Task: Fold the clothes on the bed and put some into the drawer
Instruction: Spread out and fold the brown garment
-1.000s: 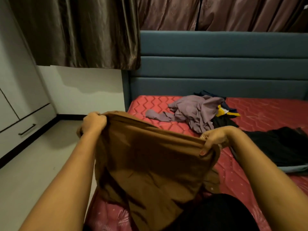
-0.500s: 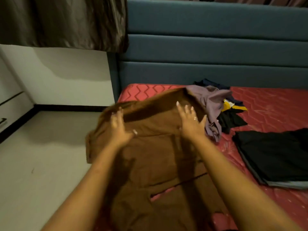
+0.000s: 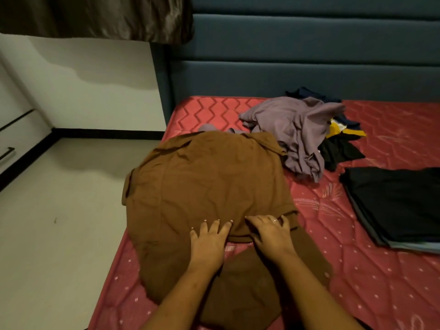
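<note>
The brown shirt [image 3: 202, 186] lay spread on the bed [image 3: 357, 270] near its left edge; our left hand [image 3: 209, 242] and right hand [image 3: 271, 236] pressed flat on it, palms down, gripping nothing, likely smoothing it for folding.

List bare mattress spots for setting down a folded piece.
Bare mattress nearside, between the right forearm and the black folded garment; also far right, between that garment, the headboard and the purple pile. Crowded where the brown shirt meets the pile.

Brown shirt [image 3: 204, 186] — red zigzag-quilted mattress [image 3: 381, 270] — teal headboard [image 3: 309, 67]
</note>
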Demonstrator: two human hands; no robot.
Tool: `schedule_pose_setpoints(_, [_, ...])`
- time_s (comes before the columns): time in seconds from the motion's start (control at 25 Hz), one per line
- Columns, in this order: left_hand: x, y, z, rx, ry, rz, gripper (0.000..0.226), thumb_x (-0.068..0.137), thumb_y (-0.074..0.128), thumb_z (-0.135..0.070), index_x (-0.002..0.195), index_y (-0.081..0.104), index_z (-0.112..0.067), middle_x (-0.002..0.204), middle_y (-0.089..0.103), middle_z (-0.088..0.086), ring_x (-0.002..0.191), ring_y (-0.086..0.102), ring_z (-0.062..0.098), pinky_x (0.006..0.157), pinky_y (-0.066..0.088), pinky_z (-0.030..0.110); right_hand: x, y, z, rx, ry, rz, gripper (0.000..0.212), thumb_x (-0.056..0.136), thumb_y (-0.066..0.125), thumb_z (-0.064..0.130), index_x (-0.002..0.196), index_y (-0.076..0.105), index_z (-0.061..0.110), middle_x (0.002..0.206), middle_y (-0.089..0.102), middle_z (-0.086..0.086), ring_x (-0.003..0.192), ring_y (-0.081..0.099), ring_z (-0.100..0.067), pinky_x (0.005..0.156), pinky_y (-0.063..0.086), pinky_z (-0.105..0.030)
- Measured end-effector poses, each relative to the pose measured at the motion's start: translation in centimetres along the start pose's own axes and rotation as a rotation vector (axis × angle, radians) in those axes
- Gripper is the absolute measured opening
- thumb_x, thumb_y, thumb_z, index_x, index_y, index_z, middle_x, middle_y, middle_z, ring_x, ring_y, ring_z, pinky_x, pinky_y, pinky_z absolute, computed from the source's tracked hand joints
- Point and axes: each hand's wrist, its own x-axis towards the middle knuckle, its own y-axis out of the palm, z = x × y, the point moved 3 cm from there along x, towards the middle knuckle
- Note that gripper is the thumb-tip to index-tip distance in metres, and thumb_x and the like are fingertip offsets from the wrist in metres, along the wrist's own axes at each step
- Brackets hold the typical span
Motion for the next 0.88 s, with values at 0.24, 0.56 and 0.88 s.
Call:
schedule_pose_setpoints(0.24, [-0.2, -1.6, 0.4, 0.029, -0.021, 0.059, 0.065, 0.093, 0.052, -0.024, 0.148, 0.019, -0.033, 0.145, 0.034, 0.0, 0.126, 0.038, 0.027, 0.089, 0.045, 0.04, -0.2, 0.6, 0.8, -0.047, -0.086, 0.033, 0.066, 0.082, 0.053, 0.064, 0.141, 0.038, 0.039, 0.131, 0.053, 0.014, 0.123, 0.047, -0.018, 0.108, 0.021, -0.05])
schedule_pose_setpoints(0.56, [-1.7, -5.4, 1.5, 0.083, 0.081, -0.041, 0.061, 0.095, 0.044, -0.013, 0.145, 0.023, -0.041, 0.131, 0.051, 0.0, 0.112, 0.054, 0.03, 0.085, 0.049, 0.038, 0.1, -1.2, 2.3, -0.204, -0.088, -0.29, 0.029, 0.074, 0.061, 0.021, 0.102, 0.065, 0.027, 0.091, 0.065, 0.005, 0.081, 0.061, -0.023, 0.071, 0.042, -0.037])
schedule_pose_setpoints(0.88, [-5.5, -10.5, 5.5, 0.076, 0.19, -0.328, 0.061, 0.084, 0.059, -0.01, 0.138, 0.048, -0.037, 0.109, 0.069, -0.002, 0.095, 0.066, 0.029, 0.072, 0.052, 0.036, -0.3, -10.4, -4.8, -0.156, 0.271, -0.501, 0.027, 0.081, 0.051, 0.002, 0.099, 0.07, 0.009, 0.096, 0.063, -0.013, 0.083, 0.055, -0.04, 0.056, 0.045, -0.037])
